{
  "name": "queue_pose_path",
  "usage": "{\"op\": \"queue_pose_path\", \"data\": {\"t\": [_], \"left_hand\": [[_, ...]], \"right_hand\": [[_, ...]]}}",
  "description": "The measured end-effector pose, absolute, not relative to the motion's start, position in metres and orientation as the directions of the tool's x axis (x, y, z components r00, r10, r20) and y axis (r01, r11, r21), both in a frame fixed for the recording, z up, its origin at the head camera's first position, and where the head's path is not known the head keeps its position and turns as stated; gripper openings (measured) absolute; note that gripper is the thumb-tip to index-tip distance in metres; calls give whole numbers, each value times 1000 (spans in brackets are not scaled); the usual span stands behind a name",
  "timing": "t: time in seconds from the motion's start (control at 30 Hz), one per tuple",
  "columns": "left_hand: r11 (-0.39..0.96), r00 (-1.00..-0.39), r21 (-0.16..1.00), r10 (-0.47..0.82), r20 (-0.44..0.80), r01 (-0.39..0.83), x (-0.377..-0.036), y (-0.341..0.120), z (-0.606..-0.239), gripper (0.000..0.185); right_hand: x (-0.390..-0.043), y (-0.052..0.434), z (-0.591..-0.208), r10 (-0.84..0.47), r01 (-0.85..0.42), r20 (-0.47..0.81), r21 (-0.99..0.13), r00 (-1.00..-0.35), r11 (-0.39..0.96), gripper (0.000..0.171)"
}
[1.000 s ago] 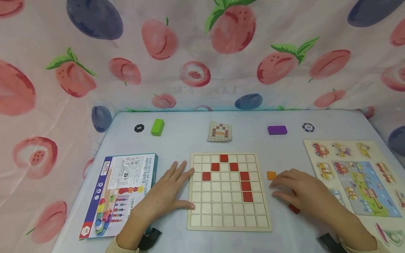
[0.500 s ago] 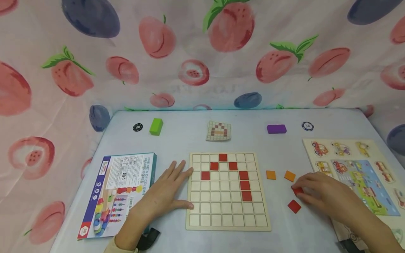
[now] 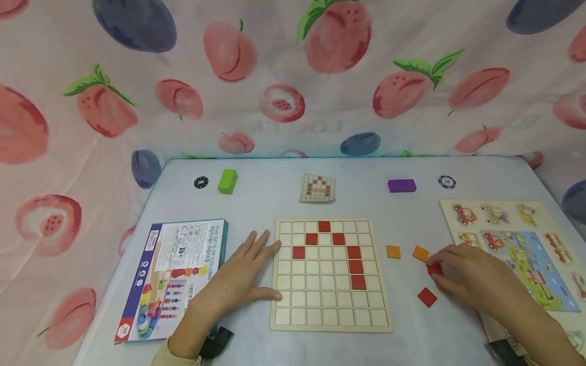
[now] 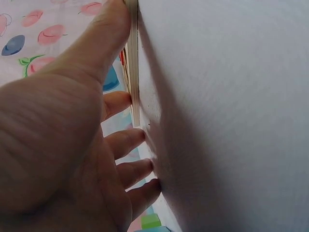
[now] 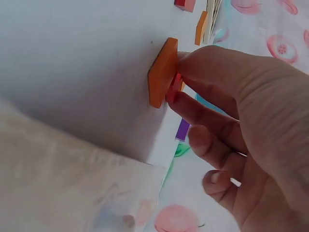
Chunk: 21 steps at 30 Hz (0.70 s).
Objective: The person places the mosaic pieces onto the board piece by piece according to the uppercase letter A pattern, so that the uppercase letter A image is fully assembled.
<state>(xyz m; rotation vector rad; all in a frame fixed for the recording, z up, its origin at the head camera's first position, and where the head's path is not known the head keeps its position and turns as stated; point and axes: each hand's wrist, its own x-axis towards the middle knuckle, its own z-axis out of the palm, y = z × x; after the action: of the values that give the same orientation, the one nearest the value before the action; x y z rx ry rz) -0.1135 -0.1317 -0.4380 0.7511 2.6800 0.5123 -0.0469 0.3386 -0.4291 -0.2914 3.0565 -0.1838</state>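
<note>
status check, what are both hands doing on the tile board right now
Left hand flat, bracing the board. Right hand pinching a red tile off the table. Orange tile close beside it.

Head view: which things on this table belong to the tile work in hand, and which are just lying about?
In use: grid board, pattern card, red tile pinched by right hand, loose red tile, orange tiles, left hand steadying the board.

Lying about: green block, purple block, poker chips, bead box, vehicle puzzle.

I see a pale wooden grid board [image 3: 331, 315] with seven red squares, two orange square tiles [image 3: 393, 251] and a red square tile [image 3: 427, 297] on the pale blue desk [image 3: 274, 193], and a pink fruit-print curtain [image 3: 274, 76] behind.
</note>
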Motion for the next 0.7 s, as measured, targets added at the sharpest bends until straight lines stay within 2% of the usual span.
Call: {"op": "queue_pose_path", "data": {"t": [0.2, 0.43, 0.7], "left_hand": [[803, -815, 405, 543, -200, 436, -114, -131, -438, 107], [805, -818, 405, 540, -198, 433, -114, -131, -438, 107], [800, -819, 413, 542, -186, 436, -113, -130, -437, 107]], "right_hand": [[-51, 325, -425, -261, -272, 96, -127, -960, 954, 25], [-71, 272, -425, -438, -482, 249, -154, -864, 863, 23], [-88, 167, -420, -580, -612, 195, -296, -791, 734, 15]]}}
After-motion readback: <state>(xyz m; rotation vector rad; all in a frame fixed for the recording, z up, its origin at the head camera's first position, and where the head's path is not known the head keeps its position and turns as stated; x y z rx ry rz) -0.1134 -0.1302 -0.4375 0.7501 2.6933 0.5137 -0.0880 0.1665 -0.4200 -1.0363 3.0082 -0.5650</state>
